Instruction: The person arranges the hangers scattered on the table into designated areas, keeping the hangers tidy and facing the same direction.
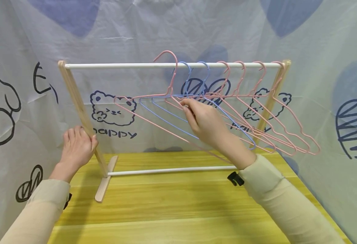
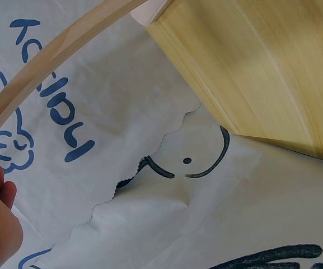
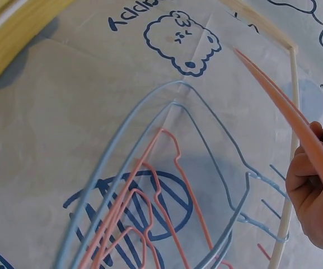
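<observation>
My left hand grips the left wooden post of a clothes rack, low on its length. A pink hanger is pinched in the fingers of my right hand, near the base of its neck. Its hook rises higher than the white top rod; whether it loops over the rod I cannot tell. Just right of it, two blue hangers hang on the rod, followed by several pink hangers. In the right wrist view the held hanger stands apart from the hung ones.
The rack stands on a yellow wood-grain table. A white lower bar joins its sides, and a wooden foot lies under the left post. A printed cloth hangs behind and at both sides.
</observation>
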A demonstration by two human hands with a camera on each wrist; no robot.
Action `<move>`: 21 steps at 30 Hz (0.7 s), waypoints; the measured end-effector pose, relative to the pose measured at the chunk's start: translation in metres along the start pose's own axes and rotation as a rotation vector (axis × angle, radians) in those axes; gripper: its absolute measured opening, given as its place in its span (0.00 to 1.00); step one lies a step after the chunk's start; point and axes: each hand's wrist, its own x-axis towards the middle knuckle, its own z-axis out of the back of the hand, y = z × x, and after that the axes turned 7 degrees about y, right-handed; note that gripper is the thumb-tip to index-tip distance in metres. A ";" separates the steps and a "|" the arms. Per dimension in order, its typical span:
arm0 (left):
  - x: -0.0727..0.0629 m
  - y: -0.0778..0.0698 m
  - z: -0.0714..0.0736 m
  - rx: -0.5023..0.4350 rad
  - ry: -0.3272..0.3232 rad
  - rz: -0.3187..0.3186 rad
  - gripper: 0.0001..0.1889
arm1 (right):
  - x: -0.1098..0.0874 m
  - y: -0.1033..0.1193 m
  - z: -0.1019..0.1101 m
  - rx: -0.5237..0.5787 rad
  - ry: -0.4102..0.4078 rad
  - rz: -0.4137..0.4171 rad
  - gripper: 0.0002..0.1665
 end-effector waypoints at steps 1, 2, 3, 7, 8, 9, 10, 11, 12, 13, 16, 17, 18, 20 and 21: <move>0.000 0.000 0.000 -0.002 0.001 0.000 0.19 | 0.002 0.000 0.001 -0.007 0.007 -0.010 0.15; 0.000 0.000 0.000 -0.004 0.000 0.000 0.19 | 0.005 0.000 0.001 -0.013 0.015 -0.020 0.15; 0.000 0.000 0.000 -0.006 0.000 0.000 0.19 | 0.007 -0.001 0.002 -0.018 0.027 -0.030 0.15; 0.000 0.001 0.000 -0.011 -0.004 -0.001 0.19 | 0.018 -0.001 0.005 -0.041 0.070 -0.065 0.17; 0.000 0.001 0.000 -0.010 -0.004 -0.001 0.19 | 0.020 -0.002 0.005 -0.046 0.080 -0.070 0.17; 0.000 0.001 0.000 -0.009 -0.003 0.000 0.19 | 0.022 -0.002 0.006 -0.049 0.089 -0.077 0.17; 0.000 0.001 0.000 -0.008 -0.002 0.000 0.19 | 0.024 -0.002 0.006 -0.054 0.098 -0.089 0.17; 0.000 0.001 0.000 -0.006 -0.001 0.000 0.19 | 0.026 -0.002 0.006 -0.060 0.106 -0.096 0.17; 0.000 0.001 0.000 -0.005 0.000 0.000 0.19 | 0.027 -0.003 0.007 -0.063 0.117 -0.105 0.17; 0.000 0.001 0.000 -0.004 0.000 -0.001 0.19 | 0.028 -0.003 0.007 -0.068 0.128 -0.115 0.17; 0.000 0.000 0.000 -0.003 -0.002 -0.004 0.19 | 0.032 -0.003 0.007 -0.079 0.164 -0.149 0.18; 0.000 0.000 0.000 -0.002 -0.003 -0.005 0.19 | 0.034 -0.003 0.007 -0.082 0.176 -0.158 0.19; 0.000 0.000 0.000 -0.002 -0.005 -0.006 0.19 | 0.035 -0.003 0.007 -0.083 0.190 -0.169 0.19; 0.000 0.000 0.000 0.000 -0.010 -0.010 0.19 | 0.037 -0.003 0.006 -0.085 0.217 -0.194 0.19; 0.000 0.000 -0.001 0.000 -0.012 -0.012 0.19 | 0.038 -0.003 0.006 -0.087 0.228 -0.203 0.20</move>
